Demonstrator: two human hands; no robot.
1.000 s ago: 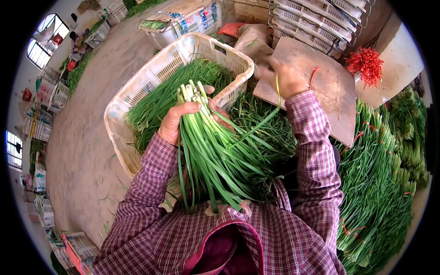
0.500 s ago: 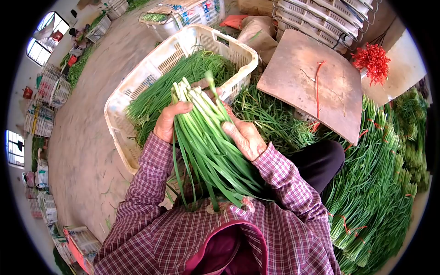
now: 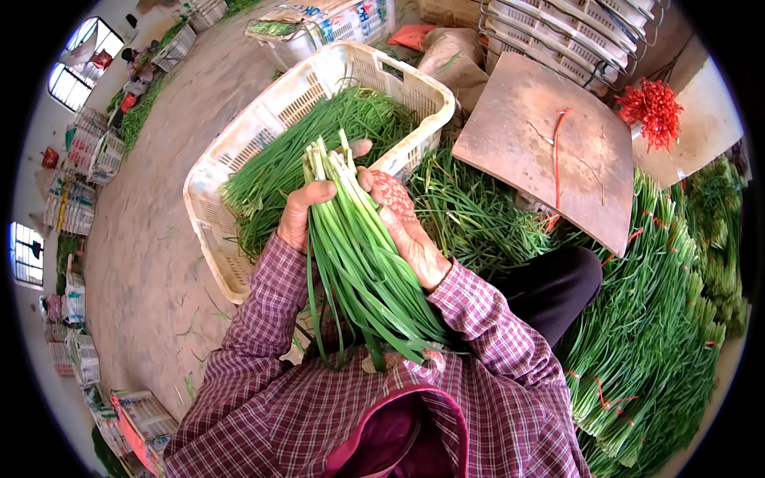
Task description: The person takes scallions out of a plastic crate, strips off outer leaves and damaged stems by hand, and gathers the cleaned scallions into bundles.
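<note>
Both hands are on a bunch of long green stalks [image 3: 370, 263], pale ends up and leaves hanging toward my lap. My left hand [image 3: 301, 209] is wrapped round its left side near the pale ends, thumb in front. My right hand [image 3: 410, 239] closes on its right side, with some fingers hidden behind the stalks. Just beyond the hands, a white plastic crate [image 3: 203, 215] holds more green stalks [image 3: 303, 143]. To the right, a brown board [image 3: 550, 143] carries a red tie [image 3: 558, 159].
Loose greens [image 3: 478, 215] lie between crate and board. Tied bundles [image 3: 645, 319] are piled at the right. Red ties [image 3: 652, 113] hang beyond the board, near stacked white crates [image 3: 558, 40]. Another person [image 3: 139, 70] is far off at the upper left.
My right hand has come back from beside the board to the bunch and moved up toward its pale ends. The stalk it held out to the right no longer stands apart.
</note>
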